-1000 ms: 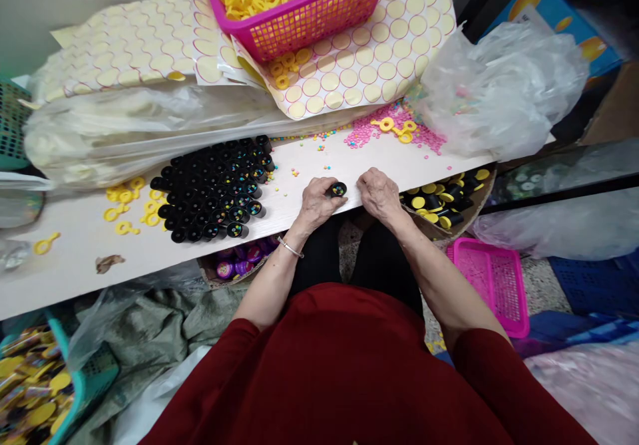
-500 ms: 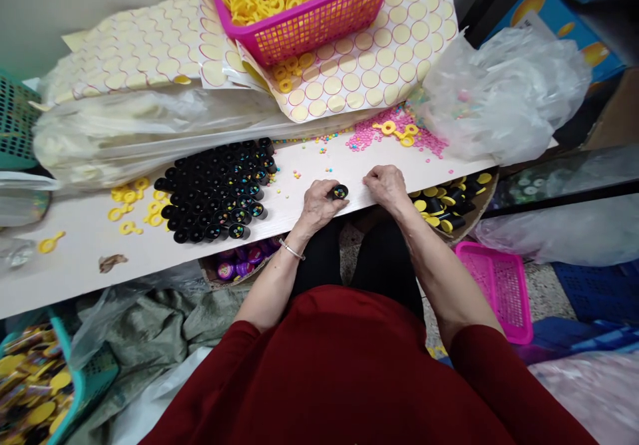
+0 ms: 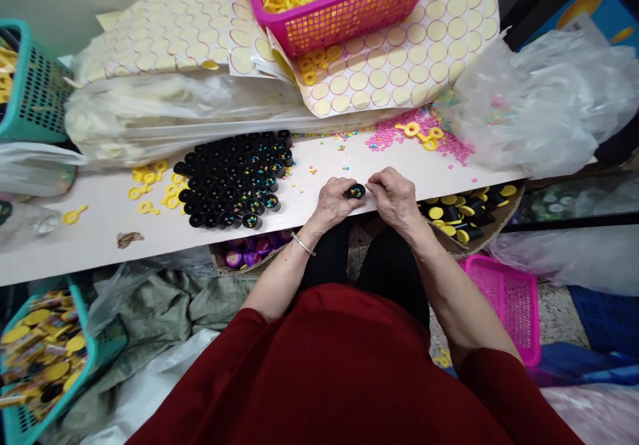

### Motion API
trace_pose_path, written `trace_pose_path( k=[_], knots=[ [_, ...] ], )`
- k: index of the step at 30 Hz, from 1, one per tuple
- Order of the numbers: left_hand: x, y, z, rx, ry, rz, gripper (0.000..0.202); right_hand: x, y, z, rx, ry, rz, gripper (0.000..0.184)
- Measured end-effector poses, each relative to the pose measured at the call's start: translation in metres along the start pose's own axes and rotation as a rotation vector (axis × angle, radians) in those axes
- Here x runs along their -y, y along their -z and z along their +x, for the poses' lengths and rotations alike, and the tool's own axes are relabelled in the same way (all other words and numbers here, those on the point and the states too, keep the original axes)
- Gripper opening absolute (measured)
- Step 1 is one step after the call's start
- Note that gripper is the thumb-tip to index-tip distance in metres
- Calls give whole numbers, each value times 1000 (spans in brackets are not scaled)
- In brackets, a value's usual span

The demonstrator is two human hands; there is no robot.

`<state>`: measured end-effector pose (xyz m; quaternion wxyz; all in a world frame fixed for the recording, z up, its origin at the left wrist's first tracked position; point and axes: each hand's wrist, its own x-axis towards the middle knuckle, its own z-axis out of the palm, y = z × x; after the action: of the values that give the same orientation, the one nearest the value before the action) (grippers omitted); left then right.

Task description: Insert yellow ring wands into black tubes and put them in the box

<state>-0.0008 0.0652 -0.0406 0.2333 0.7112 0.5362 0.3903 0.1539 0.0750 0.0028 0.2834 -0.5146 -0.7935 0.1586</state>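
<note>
The left hand (image 3: 335, 202) is wrapped around a small black cup (image 3: 356, 191), with its fingers and thumb pressed on the sides. The cup is near the front edge of the white table (image 3: 299, 209), and its open top shows bright little beads inside. Just beside it, at three o'clock from the cup, is the right hand (image 3: 394, 195). Its thumb and finger are close to each other, but I cannot tell if they meet or pinch anything. A silver bracelet (image 3: 303, 244) is on the left wrist. At nine o'clock, lots of black cups (image 3: 219, 182) stand packed side by side, and some have bright beads in them. Yellow rings (image 3: 172, 190) lie past them. Pink beads (image 3: 387, 136) are spread out between one and two o'clock. A pink basket (image 3: 349, 19) full of yellow rings sits at twelve o'clock. At three o'clock, lower than the table, a cardboard box (image 3: 504, 222) holds black and yellow tubes.
</note>
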Motion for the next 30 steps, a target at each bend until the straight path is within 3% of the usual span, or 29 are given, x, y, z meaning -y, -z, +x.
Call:
trace_pose_path(
  k=[4, 13, 21, 25, 28, 30],
  knots=[
    [-1, 1, 0, 26, -20, -3, 16, 17, 4, 2, 129, 81, -76, 18],
    [-2, 4, 0, 46, -40, -12, 11, 21, 7, 9, 244, 137, -236, 22],
    [0, 3, -1, 28, -38, -18, 12, 47, 19, 23, 474, 131, -422, 23],
    [-1, 2, -1, 26, -37, -21, 15, 24, 19, 20, 367, 90, -66, 17],
    [-1, 3, -1, 26, -21, -25, 19, -15, 17, 26, 151, -21, 212, 13],
    [-1, 3, -2, 11, -9, -38, 21, -43, 17, 40, -1, -149, 194, 15]
  ],
)
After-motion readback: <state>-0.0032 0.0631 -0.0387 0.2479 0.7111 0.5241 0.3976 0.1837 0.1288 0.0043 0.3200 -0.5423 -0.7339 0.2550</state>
